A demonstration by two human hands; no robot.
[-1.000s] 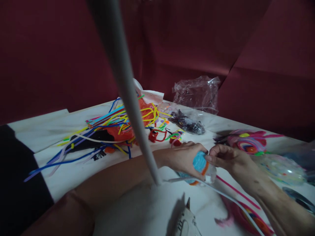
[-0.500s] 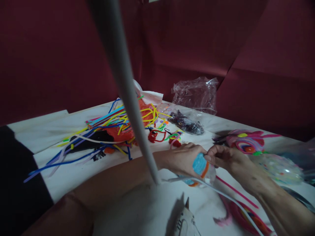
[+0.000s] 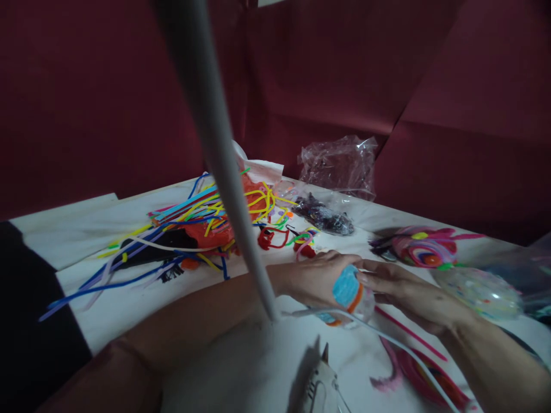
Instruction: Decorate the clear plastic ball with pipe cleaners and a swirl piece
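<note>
Mid-desk [image 3: 206, 355], left hand [image 3: 322, 278] wrapped around clear container with blue and orange trim [image 3: 345, 287], partly hidden by it; right hand [image 3: 400, 287] at the trim, can't tell if pinching. White pole [image 3: 235, 189] blocks part of pipe cleaner pile [image 3: 172, 229]. Glue gun [image 3: 321, 390] cut off below; bare desk left of it. Clear bag [image 3: 340, 166] at far edge.

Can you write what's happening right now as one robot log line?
left hand: holding blue-and-orange craft piece | right hand: fingers at its edge | glue gun: on table, unheld
</note>
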